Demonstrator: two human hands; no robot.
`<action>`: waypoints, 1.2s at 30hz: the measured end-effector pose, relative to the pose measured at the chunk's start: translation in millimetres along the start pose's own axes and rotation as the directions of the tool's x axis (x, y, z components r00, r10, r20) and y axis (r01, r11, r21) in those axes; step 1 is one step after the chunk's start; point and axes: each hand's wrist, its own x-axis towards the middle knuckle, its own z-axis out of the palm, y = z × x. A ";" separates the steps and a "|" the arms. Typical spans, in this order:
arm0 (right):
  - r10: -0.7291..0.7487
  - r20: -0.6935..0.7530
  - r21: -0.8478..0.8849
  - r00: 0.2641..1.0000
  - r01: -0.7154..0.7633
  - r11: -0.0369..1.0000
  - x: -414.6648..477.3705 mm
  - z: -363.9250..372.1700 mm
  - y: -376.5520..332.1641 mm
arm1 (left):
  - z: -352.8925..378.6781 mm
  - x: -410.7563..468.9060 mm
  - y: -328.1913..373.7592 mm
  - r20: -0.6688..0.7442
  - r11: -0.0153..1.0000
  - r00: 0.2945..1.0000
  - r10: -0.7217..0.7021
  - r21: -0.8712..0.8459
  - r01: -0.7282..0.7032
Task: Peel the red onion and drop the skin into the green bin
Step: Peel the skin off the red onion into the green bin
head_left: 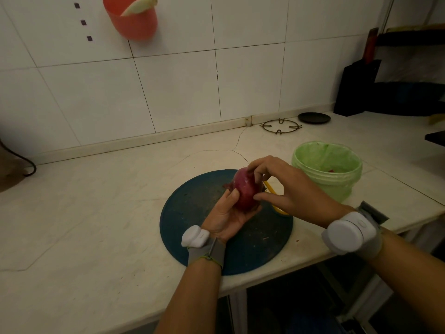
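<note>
From the head camera, the round, glossy red onion is held just above a round dark blue cutting board on the pale marble tabletop. The left hand cradles it from below, fingers curled under and thumb against its left side. The right hand grips it from above, fingertips curled on its top and thumb pressed to its near side. The green bin, lined with a green bag, stands just right of the board with a small red scrap inside. A yellow-handled tool lies partly hidden behind the right hand. Three small dark square marks on the white wall tiles are too small to read.
</note>
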 end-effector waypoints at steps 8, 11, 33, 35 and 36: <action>-0.040 -0.038 -0.034 0.998 0.039 0.999 -1.6 3.7 -0.3 | 1.2 0.0 0.2 0.011 0.999 1.000 0.005 -0.042 -0.004; -0.061 -0.058 -0.020 0.996 0.060 0.998 -3.4 5.0 -0.2 | 1.5 -0.6 -0.9 0.014 0.998 1.000 0.004 -0.055 -0.003; 0.067 0.189 -0.166 0.980 -0.035 0.986 6.1 -7.7 -5.8 | 5.9 -3.0 1.0 -0.012 0.997 0.999 -0.052 0.062 0.053; 0.054 0.156 -0.110 0.986 -0.037 0.993 5.8 -8.5 -4.9 | 6.4 -4.1 1.3 0.003 0.997 0.999 -0.054 0.053 0.054; 0.050 0.134 -0.065 0.990 -0.041 0.997 6.1 -9.9 -3.4 | 6.4 -4.5 1.4 0.011 0.997 0.998 -0.058 0.044 0.057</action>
